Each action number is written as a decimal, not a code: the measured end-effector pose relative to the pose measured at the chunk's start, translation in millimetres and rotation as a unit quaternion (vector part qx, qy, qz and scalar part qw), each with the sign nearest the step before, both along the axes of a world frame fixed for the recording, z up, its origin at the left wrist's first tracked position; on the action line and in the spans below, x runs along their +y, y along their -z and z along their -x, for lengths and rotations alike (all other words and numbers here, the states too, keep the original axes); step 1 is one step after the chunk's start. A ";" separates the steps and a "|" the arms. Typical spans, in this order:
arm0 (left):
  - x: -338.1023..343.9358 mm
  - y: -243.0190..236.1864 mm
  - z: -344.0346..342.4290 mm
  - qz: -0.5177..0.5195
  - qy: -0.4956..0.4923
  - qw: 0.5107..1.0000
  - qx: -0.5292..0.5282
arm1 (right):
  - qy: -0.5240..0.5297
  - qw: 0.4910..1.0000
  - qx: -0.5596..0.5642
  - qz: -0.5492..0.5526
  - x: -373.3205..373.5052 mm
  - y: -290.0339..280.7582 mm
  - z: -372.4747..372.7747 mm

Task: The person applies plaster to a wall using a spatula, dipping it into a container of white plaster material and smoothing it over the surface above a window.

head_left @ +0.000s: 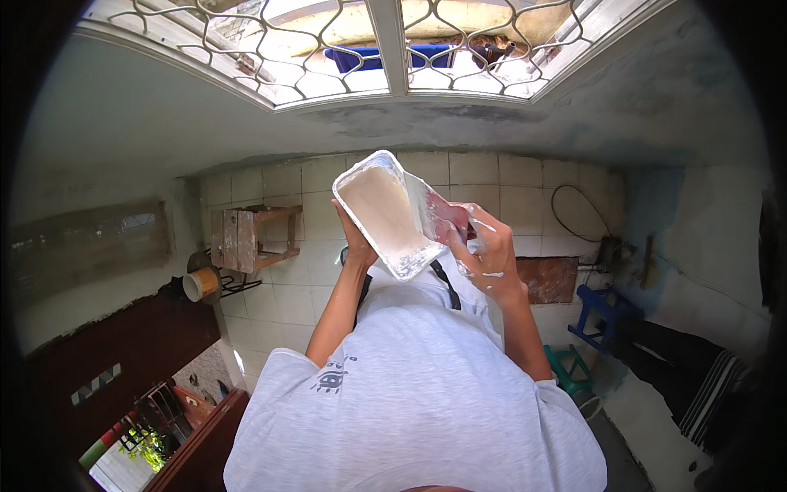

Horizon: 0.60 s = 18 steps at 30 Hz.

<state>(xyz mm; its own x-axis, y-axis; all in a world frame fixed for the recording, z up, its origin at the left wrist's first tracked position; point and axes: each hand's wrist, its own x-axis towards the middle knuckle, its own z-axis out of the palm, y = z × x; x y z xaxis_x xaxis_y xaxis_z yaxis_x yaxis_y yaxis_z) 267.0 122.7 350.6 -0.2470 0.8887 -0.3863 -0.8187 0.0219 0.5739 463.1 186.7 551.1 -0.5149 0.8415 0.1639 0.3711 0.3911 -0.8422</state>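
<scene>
In front of my chest is a white rectangular tub (367,236) with cream-coloured putty (379,209) inside and smears along its rim. My left hand (356,243) grips the tub from its left side and below, with most of the fingers hidden behind it. A reddish putty scraper (443,215), coated in white, is in my right hand (493,256), its fingers closed round it. The scraper's blade lies against the tub's right rim. White putty spots mark the right hand's fingers and knuckles.
A barred window (393,57) opens ahead above a patchy grey wall (443,121). On the tiled floor (279,316), a worn wooden stool (246,238) stands left. At right are a blue stool (602,316), a green stool (571,367), a reddish-brown board (548,280) and dark striped trousers (689,369).
</scene>
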 end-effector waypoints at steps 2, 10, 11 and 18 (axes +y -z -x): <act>-1.3 -9.3 -4.1 0.001 -0.010 1.000 -0.006 | -0.027 0.997 -0.076 -0.022 -8.6 -4.3 13.2; -22.1 -26.1 -19.4 -0.019 -0.068 0.993 -0.095 | -0.134 0.939 -0.310 -0.061 -26.8 -4.8 66.6; -23.5 -27.6 -20.5 -0.017 -0.088 0.987 -0.133 | -0.137 0.938 -0.312 -0.062 -28.2 0.2 67.9; -40.5 21.2 -4.1 0.038 0.033 0.985 0.168 | -0.180 0.925 -0.332 -0.036 -38.7 21.1 83.0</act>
<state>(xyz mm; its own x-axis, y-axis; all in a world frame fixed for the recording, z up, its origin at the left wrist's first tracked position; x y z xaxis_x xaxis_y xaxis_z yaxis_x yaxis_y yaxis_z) 271.0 82.2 329.5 -0.3148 0.8790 -0.3583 -0.5791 0.1213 0.8062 380.1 148.0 530.0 -0.7668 0.5955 -0.2397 0.6322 0.6358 -0.4429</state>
